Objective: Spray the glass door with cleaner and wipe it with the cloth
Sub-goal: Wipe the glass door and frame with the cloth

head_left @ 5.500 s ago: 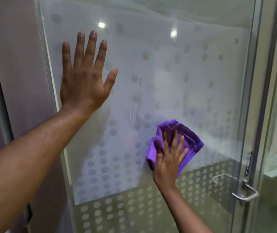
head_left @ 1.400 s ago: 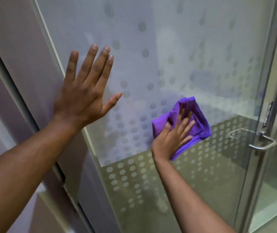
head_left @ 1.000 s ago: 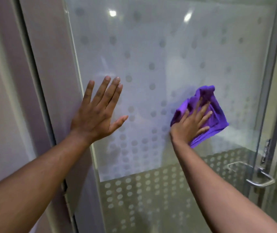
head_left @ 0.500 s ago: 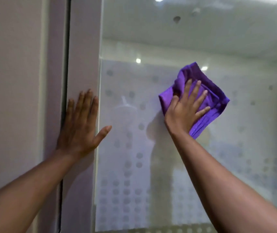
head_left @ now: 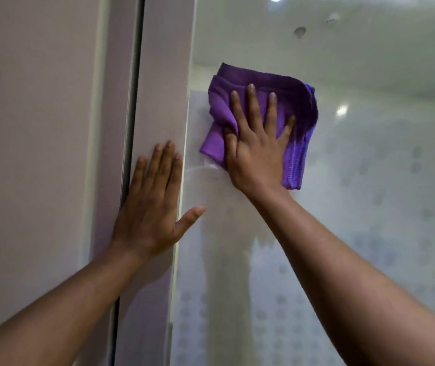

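Note:
The glass door (head_left: 356,207) fills the right side of the view, frosted with a dot pattern below and clear higher up. A crumpled purple cloth (head_left: 298,114) is pressed flat against the glass near the door's left edge, at the top of the frosted band. My right hand (head_left: 257,149) lies spread over the cloth, fingers pointing up, holding it to the glass. My left hand (head_left: 153,207) rests flat with fingers apart on the pale frame beside the glass, its thumb reaching over the glass edge. No spray bottle is in view.
A pale door frame (head_left: 158,75) with a dark vertical gap (head_left: 131,101) stands left of the glass, and a plain wall (head_left: 34,154) lies beyond it. Ceiling lights reflect in the upper glass (head_left: 341,110).
My right hand has slid the cloth leftward to the glass's left edge. Over the earlier frames it rose from near the handle. My left hand stays on the frame.

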The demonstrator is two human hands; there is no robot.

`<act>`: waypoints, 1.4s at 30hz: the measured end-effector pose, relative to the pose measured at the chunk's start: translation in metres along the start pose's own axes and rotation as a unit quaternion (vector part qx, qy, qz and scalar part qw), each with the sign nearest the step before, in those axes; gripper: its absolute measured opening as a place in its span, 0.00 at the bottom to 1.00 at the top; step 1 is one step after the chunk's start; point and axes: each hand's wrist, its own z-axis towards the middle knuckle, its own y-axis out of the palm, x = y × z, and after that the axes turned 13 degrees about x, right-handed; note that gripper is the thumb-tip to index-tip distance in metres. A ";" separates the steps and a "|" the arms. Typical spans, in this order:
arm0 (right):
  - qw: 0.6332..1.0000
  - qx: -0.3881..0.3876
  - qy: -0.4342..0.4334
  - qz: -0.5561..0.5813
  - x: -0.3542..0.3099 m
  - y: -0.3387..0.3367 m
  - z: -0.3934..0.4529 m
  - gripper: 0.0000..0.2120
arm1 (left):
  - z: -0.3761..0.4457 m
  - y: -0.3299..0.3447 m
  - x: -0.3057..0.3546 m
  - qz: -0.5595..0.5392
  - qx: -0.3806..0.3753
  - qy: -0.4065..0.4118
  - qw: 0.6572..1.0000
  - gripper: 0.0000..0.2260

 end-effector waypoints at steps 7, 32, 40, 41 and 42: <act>0.953 -0.088 -0.288 -0.005 0.047 -0.021 -0.024 0.28 | 0.002 -0.002 -0.001 -0.003 -0.002 0.013 1.000 0.46; 0.996 -0.068 -0.049 -0.013 -0.023 -0.019 -0.126 0.32 | 0.000 -0.005 -0.002 -0.064 -0.012 0.004 0.998 0.48; 0.998 -0.043 -0.035 -0.017 -0.029 -0.004 -0.001 0.30 | 0.001 -0.005 -0.001 -0.054 -0.006 0.008 0.998 0.47; 0.998 -0.039 -0.037 -0.023 -0.032 -0.001 0.004 0.31 | 0.000 -0.005 -0.001 -0.054 -0.006 0.008 0.998 0.47; 0.998 -0.032 -0.043 -0.033 -0.034 0.000 0.003 0.32 | 0.001 -0.005 -0.001 -0.054 -0.005 0.009 0.999 0.47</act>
